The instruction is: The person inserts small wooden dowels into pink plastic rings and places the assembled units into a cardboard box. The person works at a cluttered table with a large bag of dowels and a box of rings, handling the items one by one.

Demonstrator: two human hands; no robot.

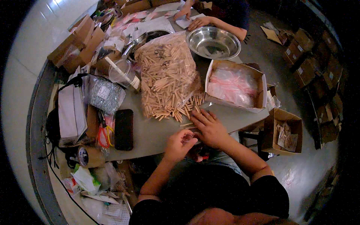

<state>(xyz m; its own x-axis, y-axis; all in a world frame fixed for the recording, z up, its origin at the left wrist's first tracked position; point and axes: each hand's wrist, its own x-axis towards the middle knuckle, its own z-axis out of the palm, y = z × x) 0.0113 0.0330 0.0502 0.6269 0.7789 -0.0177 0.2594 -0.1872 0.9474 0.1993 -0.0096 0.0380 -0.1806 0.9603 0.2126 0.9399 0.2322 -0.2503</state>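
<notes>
A large clear plastic bag [168,71] full of short wooden sticks lies on the table before me, and loose wooden sticks [176,113] spill from its near end. My right hand [210,129] lies palm down at the edge of that spill, fingers stretched out, fingertips at the nearest sticks. Beside it, near the table's front edge, my left hand [179,144] is curled round a small clear, reddish thing [187,138], mostly hidden by the fingers. A few sticks [188,125] lie just beyond the left hand.
Right of the bag stand a white carton [235,88] of clear, pink-marked plastic bags and a steel basin [213,43]. Another person's hands [198,23] work at the far side. A black phone [123,129] and a bag of metal parts [106,94] lie left. An open carton [282,131] stands lower right.
</notes>
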